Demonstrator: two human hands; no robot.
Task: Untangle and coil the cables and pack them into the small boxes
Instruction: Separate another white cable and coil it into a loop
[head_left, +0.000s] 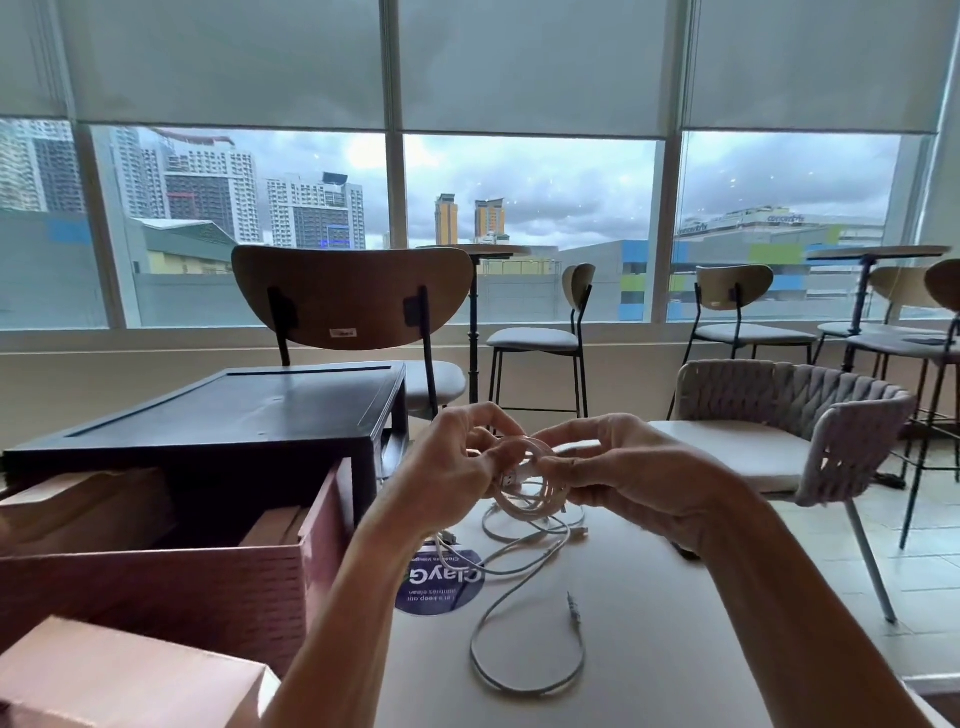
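Hands (460, 460) (621, 470) both pinch a white cable coil (519, 506) above loose cables (524, 690), open drawer (156, 587) alongside.

— What sits on the white table (649, 649)?
— A round blue sticker (441, 584), with loose white cables (519, 558) trailing over it and to its right
— And left of the sticker?
— A black cabinet (234, 415) with its pinkish drawer (156, 587) open, and a cardboard box (119, 675) closer in

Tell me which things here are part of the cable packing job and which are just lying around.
Job: white cable coil held by left hand and right hand; loose cables on table; cardboard box; drawer of boxes.
Lying about: round blue sticker, woven chair, wooden-backed chair.
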